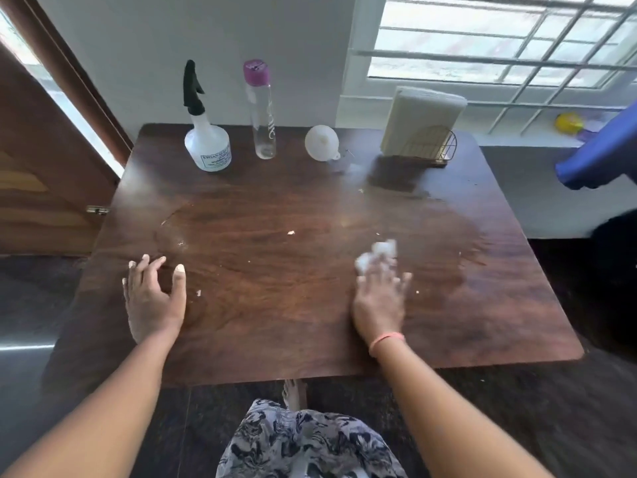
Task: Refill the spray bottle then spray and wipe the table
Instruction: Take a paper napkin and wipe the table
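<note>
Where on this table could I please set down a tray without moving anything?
Between the left hand and right hand, out to the middle, only crumbs. The far edge is crowded: spray bottle, clear bottle, funnel, napkin holder.
</note>
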`<control>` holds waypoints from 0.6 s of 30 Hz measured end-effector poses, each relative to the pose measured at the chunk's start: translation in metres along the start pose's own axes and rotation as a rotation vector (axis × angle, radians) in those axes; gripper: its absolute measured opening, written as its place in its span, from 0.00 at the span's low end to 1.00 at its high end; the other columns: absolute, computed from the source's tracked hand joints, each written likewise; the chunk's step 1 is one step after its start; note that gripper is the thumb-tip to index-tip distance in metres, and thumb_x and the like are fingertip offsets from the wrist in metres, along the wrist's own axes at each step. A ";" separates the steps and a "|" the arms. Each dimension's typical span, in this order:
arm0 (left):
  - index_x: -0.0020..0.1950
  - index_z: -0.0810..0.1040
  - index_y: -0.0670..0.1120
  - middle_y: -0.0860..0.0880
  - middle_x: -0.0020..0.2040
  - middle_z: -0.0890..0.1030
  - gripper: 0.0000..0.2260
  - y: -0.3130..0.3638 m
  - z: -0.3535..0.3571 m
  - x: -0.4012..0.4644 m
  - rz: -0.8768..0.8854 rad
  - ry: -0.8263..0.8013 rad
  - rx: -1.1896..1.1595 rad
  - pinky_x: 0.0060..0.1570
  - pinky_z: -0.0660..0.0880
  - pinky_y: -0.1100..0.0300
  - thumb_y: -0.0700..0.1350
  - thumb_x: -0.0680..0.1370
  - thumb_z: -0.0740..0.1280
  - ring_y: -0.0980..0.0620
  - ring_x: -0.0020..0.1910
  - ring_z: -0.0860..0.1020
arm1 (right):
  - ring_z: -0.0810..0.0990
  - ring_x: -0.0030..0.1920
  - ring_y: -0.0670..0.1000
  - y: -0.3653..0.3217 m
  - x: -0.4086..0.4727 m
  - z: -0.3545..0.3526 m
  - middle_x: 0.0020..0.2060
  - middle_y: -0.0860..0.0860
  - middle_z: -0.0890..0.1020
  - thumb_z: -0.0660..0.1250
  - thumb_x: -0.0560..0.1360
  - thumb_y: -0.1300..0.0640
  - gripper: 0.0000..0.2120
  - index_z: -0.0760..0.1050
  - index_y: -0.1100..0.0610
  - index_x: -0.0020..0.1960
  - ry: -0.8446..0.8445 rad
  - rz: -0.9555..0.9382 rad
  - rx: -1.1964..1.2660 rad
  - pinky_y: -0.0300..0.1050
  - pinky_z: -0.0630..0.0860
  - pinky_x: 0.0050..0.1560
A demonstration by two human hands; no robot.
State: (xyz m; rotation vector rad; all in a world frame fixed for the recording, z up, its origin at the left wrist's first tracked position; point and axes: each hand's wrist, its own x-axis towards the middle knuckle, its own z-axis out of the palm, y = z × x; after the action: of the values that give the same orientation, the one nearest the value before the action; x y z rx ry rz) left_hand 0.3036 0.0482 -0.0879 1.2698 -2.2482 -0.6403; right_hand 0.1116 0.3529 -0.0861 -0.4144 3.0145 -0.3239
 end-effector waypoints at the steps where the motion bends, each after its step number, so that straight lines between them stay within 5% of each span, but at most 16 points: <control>1: 0.67 0.74 0.44 0.44 0.74 0.68 0.27 -0.001 0.000 -0.001 -0.002 0.001 0.003 0.77 0.50 0.51 0.60 0.76 0.57 0.46 0.77 0.58 | 0.62 0.75 0.58 -0.025 -0.021 0.008 0.76 0.56 0.62 0.43 0.78 0.48 0.30 0.60 0.58 0.77 0.008 -0.130 -0.005 0.58 0.40 0.74; 5: 0.66 0.75 0.43 0.43 0.74 0.68 0.25 -0.002 0.000 0.000 -0.001 0.013 -0.003 0.77 0.51 0.50 0.58 0.77 0.59 0.46 0.77 0.59 | 0.55 0.78 0.53 -0.089 -0.096 0.024 0.78 0.50 0.57 0.47 0.82 0.50 0.26 0.56 0.56 0.78 -0.090 -0.597 0.012 0.58 0.44 0.74; 7: 0.66 0.74 0.43 0.43 0.74 0.68 0.23 -0.003 0.000 -0.001 0.001 0.015 -0.018 0.77 0.52 0.50 0.56 0.78 0.59 0.46 0.77 0.59 | 0.53 0.78 0.52 -0.073 -0.099 0.026 0.78 0.49 0.56 0.47 0.82 0.50 0.25 0.54 0.54 0.79 -0.064 -0.600 0.010 0.59 0.44 0.74; 12: 0.66 0.74 0.43 0.43 0.73 0.69 0.22 -0.004 -0.001 -0.002 0.004 0.039 -0.060 0.77 0.52 0.50 0.55 0.78 0.59 0.45 0.77 0.59 | 0.49 0.78 0.50 0.049 -0.055 0.000 0.78 0.48 0.50 0.43 0.81 0.48 0.27 0.47 0.53 0.79 0.013 -0.046 -0.026 0.55 0.36 0.75; 15: 0.65 0.74 0.42 0.42 0.73 0.69 0.20 -0.003 0.000 -0.003 0.013 0.051 -0.081 0.76 0.51 0.51 0.53 0.79 0.59 0.44 0.77 0.59 | 0.53 0.78 0.56 0.127 -0.044 -0.028 0.77 0.54 0.59 0.45 0.83 0.49 0.25 0.55 0.58 0.78 0.079 0.312 0.006 0.63 0.44 0.75; 18: 0.65 0.75 0.42 0.42 0.72 0.69 0.16 -0.005 0.003 0.000 0.013 0.091 -0.089 0.76 0.53 0.48 0.47 0.81 0.58 0.42 0.76 0.61 | 0.52 0.78 0.57 0.124 -0.038 -0.030 0.77 0.57 0.58 0.46 0.84 0.49 0.26 0.55 0.60 0.78 0.066 0.457 0.055 0.65 0.45 0.75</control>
State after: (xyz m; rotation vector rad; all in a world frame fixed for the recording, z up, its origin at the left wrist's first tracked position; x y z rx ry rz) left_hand 0.3047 0.0461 -0.0930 1.2162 -2.1287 -0.6565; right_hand 0.1126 0.4857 -0.0824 0.2941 3.0331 -0.3842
